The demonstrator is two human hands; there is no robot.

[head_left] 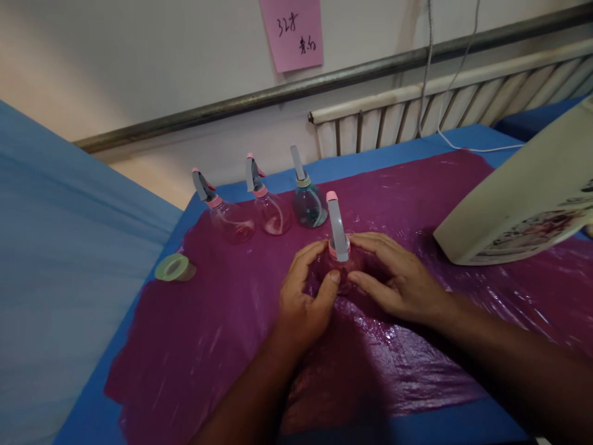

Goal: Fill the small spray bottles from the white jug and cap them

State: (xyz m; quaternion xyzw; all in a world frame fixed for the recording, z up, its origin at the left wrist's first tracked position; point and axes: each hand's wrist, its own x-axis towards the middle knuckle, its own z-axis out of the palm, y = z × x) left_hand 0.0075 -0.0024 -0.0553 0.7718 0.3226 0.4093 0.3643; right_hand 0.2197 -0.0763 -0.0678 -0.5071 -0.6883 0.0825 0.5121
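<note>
Here, a pink-collared spray bottle (340, 244) is cupped upright between left hand (303, 293) and right hand (401, 281) on the desk (463, 423); likely light, slick and squeezable, it is best held around its rounded body.

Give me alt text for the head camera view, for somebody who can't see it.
A person's left hand and right hand cup a pink-collared spray bottle on a purple plastic sheet. Three other spray bottles stand behind it to the left, with a small green cup at far left and a large pale container at right.
</note>
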